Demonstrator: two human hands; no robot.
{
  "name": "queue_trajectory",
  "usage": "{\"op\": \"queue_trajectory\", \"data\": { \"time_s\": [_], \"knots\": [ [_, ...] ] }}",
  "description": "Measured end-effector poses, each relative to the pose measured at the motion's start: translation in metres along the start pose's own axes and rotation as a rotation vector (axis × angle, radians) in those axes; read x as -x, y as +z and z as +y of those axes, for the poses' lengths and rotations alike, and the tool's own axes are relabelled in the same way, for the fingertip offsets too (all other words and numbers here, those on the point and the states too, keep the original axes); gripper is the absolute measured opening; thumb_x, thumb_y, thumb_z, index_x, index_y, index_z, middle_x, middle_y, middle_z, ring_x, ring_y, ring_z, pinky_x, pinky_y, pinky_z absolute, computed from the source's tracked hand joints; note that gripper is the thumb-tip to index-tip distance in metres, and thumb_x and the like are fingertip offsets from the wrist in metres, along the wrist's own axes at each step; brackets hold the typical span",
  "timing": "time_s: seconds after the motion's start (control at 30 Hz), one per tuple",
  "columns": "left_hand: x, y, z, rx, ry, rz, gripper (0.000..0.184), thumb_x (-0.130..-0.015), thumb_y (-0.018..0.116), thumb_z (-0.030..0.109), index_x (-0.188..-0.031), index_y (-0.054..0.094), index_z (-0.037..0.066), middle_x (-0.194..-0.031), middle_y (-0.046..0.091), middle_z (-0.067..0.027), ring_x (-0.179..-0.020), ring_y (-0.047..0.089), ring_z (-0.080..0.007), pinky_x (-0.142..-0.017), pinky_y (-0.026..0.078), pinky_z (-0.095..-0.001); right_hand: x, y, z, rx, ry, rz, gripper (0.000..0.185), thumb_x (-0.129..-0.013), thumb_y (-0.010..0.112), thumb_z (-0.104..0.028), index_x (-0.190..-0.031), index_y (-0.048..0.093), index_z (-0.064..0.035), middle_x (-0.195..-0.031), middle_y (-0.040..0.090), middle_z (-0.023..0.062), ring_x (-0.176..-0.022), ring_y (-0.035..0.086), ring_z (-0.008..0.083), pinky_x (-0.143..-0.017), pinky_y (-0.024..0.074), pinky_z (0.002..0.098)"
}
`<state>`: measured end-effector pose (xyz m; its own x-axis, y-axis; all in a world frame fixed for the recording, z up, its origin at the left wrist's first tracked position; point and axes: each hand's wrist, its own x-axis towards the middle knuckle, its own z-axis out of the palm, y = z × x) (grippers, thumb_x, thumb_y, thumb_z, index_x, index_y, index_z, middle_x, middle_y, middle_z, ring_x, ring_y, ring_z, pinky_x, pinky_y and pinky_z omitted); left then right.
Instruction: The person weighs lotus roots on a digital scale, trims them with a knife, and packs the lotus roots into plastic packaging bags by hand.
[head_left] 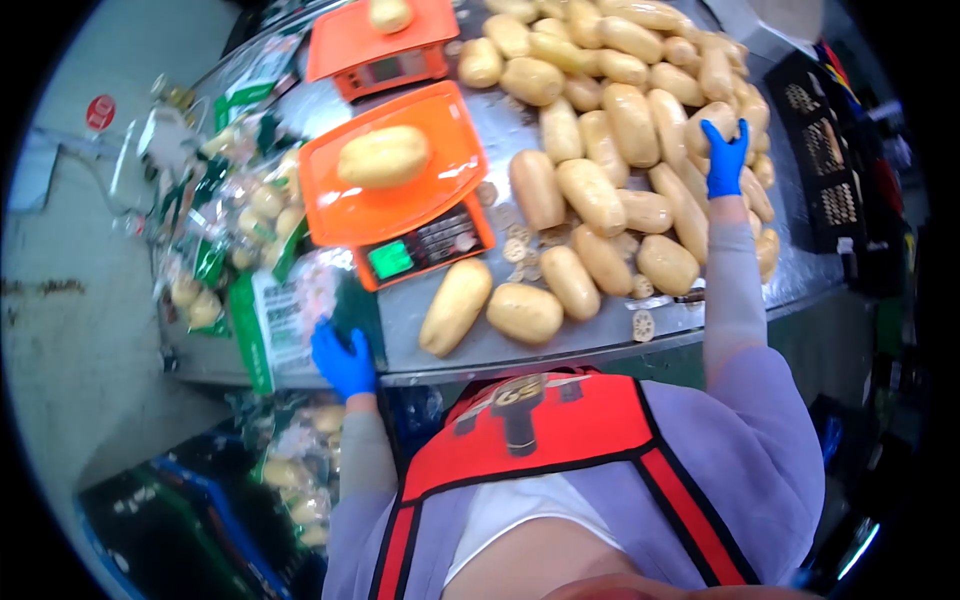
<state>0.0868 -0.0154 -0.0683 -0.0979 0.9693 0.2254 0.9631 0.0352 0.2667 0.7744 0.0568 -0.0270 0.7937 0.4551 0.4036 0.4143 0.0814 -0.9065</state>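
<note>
My left hand (345,362), in a blue glove, is at the table's near edge with thumb and fingers apart. It lies against the printed plastic bag (270,325), and I see no grip on it. My right hand (727,165), also blue-gloved, reaches out over the pile with its fingers spread in a V. Its fingertips are at a pale lotus root (706,128), apparently touching it. One lotus root (383,156) lies on the orange pan (450,130) of the nearer scale, whose display (390,259) glows green.
Many peeled lotus roots (592,197) cover the metal table (410,335), with cut slices (642,325) and a knife (690,296) among them. A second orange scale (385,65) stands behind. Filled bags (255,215) are heaped at left; a black crate (825,150) stands at right.
</note>
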Motion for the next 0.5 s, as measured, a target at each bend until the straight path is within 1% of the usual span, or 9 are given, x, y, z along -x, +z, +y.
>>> {"op": "queue_trajectory", "data": {
  "time_s": [0.03,0.07,0.13,0.2,0.23,0.3,0.33,0.47,0.5],
  "knots": [
    [0.0,0.001,-0.002,-0.012,0.023,0.025,0.063,-0.08,0.057,0.033,-0.133,0.038,0.005,-0.133,0.043,-0.0168,-0.123,0.036,-0.0392,-0.103,0.024,-0.0475,0.016,0.01,-0.03,-0.163,0.091,-0.073,0.088,-0.064,0.079,-0.009,-0.134,0.027,0.0011,-0.122,0.045,0.016,-0.105,0.051,0.0247,-0.088,0.047,0.0351],
    [0.001,0.004,-0.006,-0.017,0.053,0.048,0.063,-0.08,0.058,0.034,-0.132,0.039,0.004,-0.133,0.043,-0.0164,-0.122,0.036,-0.0391,-0.103,0.025,-0.0476,0.036,0.02,-0.068,-0.213,0.171,-0.126,0.082,-0.067,0.077,-0.007,-0.134,0.029,-0.0001,-0.122,0.045,0.0149,-0.105,0.051,0.0239,-0.089,0.0464,0.0356],
    [0.0,0.006,-0.007,-0.012,0.04,0.048,0.06,-0.08,0.058,0.034,-0.129,0.043,0.004,-0.132,0.044,-0.0158,-0.121,0.037,-0.0385,-0.102,0.025,-0.0478,0.049,0.036,-0.073,-0.252,0.094,-0.34,0.08,-0.068,0.075,-0.007,-0.134,0.03,-0.001,-0.124,0.044,0.0137,-0.107,0.05,0.0236,-0.092,0.0448,0.0347],
    [-0.001,0.005,-0.003,0.0,0.023,0.065,0.059,-0.08,0.059,0.034,-0.128,0.044,0.004,-0.131,0.045,-0.0159,-0.121,0.038,-0.0384,-0.102,0.026,-0.0476,0.077,0.059,-0.103,-0.209,0.052,-0.471,0.077,-0.07,0.074,-0.009,-0.134,0.032,-0.0014,-0.123,0.046,0.0121,-0.113,0.046,0.0227,-0.095,0.041,0.0327],
    [0.0,0.005,-0.003,0.006,0.017,0.073,0.059,-0.079,0.059,0.034,-0.128,0.044,0.004,-0.131,0.045,-0.0159,-0.121,0.038,-0.0383,-0.102,0.026,-0.0475,0.093,0.073,-0.128,-0.381,0.202,-0.614,0.077,-0.069,0.074,-0.009,-0.134,0.033,-0.0022,-0.124,0.046,0.0116,-0.116,0.044,0.0213,-0.095,0.0404,0.0329],
    [0.0,0.006,-0.004,0.013,0.004,0.081,0.059,-0.079,0.059,0.035,-0.128,0.044,0.005,-0.13,0.045,-0.0159,-0.121,0.038,-0.0381,-0.101,0.026,-0.0473,0.11,0.106,-0.134,-0.323,0.038,-0.773,0.076,-0.07,0.073,-0.008,-0.135,0.034,-0.0048,-0.126,0.045,0.0115,-0.115,0.045,0.0208,-0.096,0.0396,0.0318],
    [0.0,0.006,-0.006,0.027,0.024,0.087,0.06,-0.079,0.06,0.035,-0.128,0.044,0.005,-0.13,0.046,-0.016,-0.121,0.038,-0.0381,-0.101,0.026,-0.0472,0.124,0.119,-0.149,-0.385,0.078,-0.841,0.076,-0.069,0.073,-0.01,-0.134,0.034,-0.0046,-0.127,0.045,0.0116,-0.115,0.046,0.0212,-0.097,0.0387,0.0315],
    [0.001,0.006,-0.006,0.008,0.024,0.101,0.06,-0.079,0.06,0.035,-0.129,0.044,0.006,-0.13,0.046,-0.016,-0.12,0.039,-0.0376,-0.1,0.027,-0.0471,0.152,0.174,-0.161,-0.38,0.053,-0.949,0.078,-0.067,0.075,-0.011,-0.134,0.036,-0.0042,-0.127,0.045,0.0123,-0.116,0.045,0.0216,-0.095,0.0401,0.0317],
    [0.001,0.006,-0.006,0.009,0.012,0.103,0.06,-0.079,0.06,0.035,-0.129,0.044,0.006,-0.13,0.046,-0.016,-0.12,0.039,-0.0376,-0.1,0.027,-0.0471,0.159,0.182,-0.163,-0.363,0.046,-0.977,0.076,-0.07,0.073,-0.011,-0.136,0.034,-0.0051,-0.13,0.044,0.013,-0.118,0.044,0.0214,-0.098,0.0379,0.0319]
  ]
}}
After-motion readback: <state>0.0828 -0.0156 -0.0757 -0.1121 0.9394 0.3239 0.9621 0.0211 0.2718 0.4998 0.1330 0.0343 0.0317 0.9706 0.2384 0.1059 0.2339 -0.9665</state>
